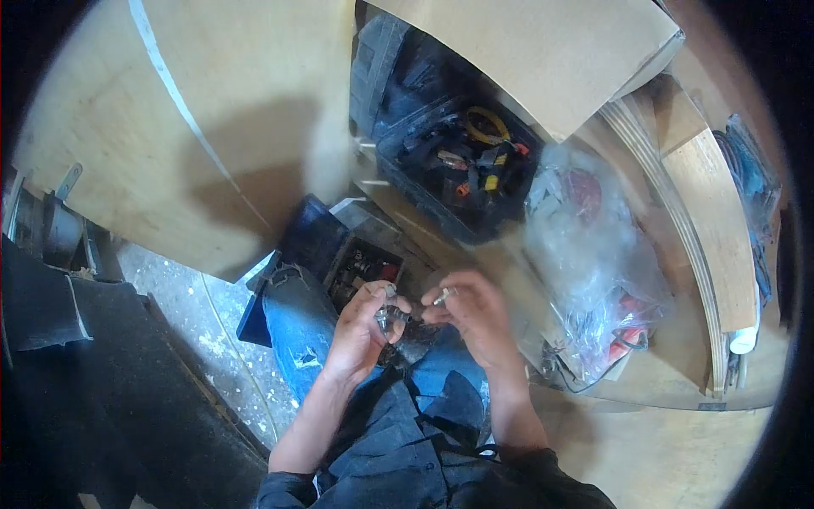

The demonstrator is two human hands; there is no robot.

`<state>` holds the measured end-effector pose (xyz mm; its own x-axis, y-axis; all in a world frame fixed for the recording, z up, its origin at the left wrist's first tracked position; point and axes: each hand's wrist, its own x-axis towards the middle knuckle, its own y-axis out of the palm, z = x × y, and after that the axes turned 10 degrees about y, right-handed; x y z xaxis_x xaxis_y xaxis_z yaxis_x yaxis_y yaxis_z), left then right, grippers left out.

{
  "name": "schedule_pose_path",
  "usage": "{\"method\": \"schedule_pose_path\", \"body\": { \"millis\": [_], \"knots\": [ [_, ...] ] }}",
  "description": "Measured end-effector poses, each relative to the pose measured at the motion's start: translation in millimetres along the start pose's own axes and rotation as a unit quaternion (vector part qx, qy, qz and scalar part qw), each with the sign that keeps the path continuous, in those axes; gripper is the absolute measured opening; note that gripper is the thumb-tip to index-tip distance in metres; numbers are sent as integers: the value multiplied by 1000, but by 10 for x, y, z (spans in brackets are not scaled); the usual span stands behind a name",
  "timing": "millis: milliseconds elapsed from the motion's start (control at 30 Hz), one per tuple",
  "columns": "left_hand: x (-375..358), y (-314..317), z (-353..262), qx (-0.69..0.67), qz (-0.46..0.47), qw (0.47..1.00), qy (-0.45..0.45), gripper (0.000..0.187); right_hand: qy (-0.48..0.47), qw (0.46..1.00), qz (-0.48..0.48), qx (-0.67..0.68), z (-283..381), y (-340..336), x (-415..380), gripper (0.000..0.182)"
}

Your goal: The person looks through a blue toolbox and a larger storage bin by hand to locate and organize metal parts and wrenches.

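My left hand (363,327) is closed around a few small shiny metal fittings (388,316), held above my lap. Their exact kind is too small to make out. Close beside it, my right hand (475,316) pinches a small silvery metal piece (443,296) between thumb and fingertips. That hand is slightly blurred. The two hands are apart, with a narrow gap between them. Just beyond my left hand sits an open small box (365,265) with dark and red parts inside, its dark blue lid (305,242) tilted up at the left.
A black toolbox (415,182) with yellow and orange tools stands open ahead. To its right lie a clear plastic bag (585,229) and curved plywood pieces (721,246). A cardboard box (526,51) overhangs at the top. A large wooden panel (102,127) fills the upper left.
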<state>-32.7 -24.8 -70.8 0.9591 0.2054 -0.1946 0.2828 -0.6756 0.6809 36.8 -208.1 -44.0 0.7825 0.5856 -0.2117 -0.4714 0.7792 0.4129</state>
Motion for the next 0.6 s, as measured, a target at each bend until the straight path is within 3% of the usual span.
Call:
{"method": "schedule_pose_path", "body": {
  "millis": [133,233,433,533,600],
  "knots": [
    [-44,4,-56,45,13,999,-8,28,-18,983,-53,-173,91,83,-87,24],
    [-67,19,-59,42,23,999,-8,28,-34,986,-66,-151,67,203,-101,24],
    [-81,15,-45,34,68,997,5,27,-131,931,-94,-327,-9,218,-68,36],
    [-97,28,-57,46,80,996,12,28,-120,939,-76,-313,-45,206,-48,32],
    [-112,45,-81,45,80,996,10,28,-69,977,-72,-189,-45,244,-47,26]
  ]
}}
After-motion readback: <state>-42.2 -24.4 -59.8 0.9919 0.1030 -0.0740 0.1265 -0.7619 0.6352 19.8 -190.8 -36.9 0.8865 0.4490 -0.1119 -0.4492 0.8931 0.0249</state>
